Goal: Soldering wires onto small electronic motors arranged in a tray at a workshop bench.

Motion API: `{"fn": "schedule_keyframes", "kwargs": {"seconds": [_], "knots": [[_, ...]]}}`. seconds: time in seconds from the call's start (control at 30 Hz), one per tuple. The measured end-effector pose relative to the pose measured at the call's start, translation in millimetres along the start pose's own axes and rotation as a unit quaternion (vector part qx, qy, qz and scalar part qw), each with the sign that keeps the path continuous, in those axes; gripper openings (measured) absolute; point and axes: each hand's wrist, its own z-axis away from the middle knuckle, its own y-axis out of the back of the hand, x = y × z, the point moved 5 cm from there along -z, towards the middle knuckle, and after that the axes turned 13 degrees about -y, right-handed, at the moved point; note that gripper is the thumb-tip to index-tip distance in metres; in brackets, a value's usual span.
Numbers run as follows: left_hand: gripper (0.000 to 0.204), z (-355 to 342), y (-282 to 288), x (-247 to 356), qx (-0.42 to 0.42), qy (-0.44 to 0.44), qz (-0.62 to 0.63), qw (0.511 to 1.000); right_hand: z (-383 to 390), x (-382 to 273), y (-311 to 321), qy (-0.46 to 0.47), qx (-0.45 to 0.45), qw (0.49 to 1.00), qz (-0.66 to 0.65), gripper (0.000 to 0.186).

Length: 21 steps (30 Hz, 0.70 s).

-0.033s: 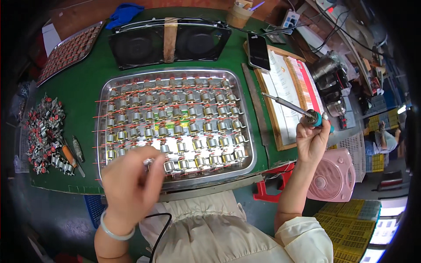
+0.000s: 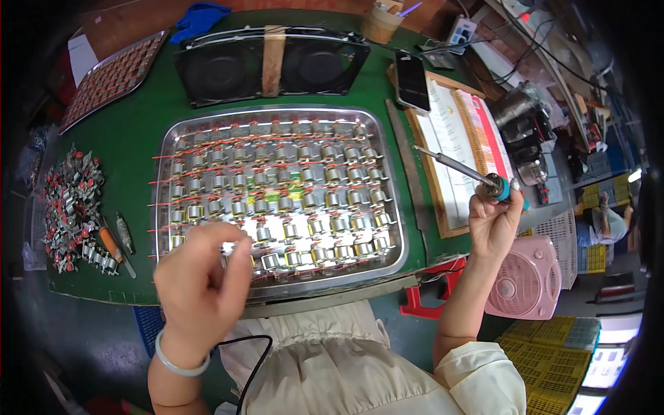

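Observation:
My right hand (image 2: 494, 225) is raised at the right and closed around the teal handle of a soldering iron (image 2: 463, 168). The iron's metal tip points left, over the papers and away from the tray. My left hand (image 2: 200, 277) hangs over the front left corner of a shiny metal tray (image 2: 395, 228), its thumb and forefinger curled together. Whatever may be pinched between those fingertips is hidden. Rows of small silver electric motors (image 2: 315, 227) fill the tray, with thin red wires (image 2: 162, 205) running along the rows and poking past its left rim.
Left of the tray lie a heap of small metal parts (image 2: 69, 207), an orange-handled tool (image 2: 109, 243) and a second tray (image 2: 114, 79). Two black fans (image 2: 221, 72) stand behind. At right are a phone (image 2: 411, 81), a clipboard with papers (image 2: 449, 145) and a pink fan (image 2: 529, 277).
My left hand has shifted slightly left, and its fingertips have drawn closer together; the small metal piece seen between them no longer shows. The right hand holds nearly still with the soldering iron.

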Motion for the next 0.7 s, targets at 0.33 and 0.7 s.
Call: {"fn": "schedule_keyframes", "kwargs": {"seconds": [0.33,0.7], "knots": [[0.007,-8,25,-79,0.048,0.134,0.019,0.99,45,35,-90,0.401,-0.071,0.824,0.394,0.028],[0.008,-22,13,-108,-0.065,0.172,0.006,0.983,35,84,-119,0.348,-0.252,0.755,0.496,0.036]]}}
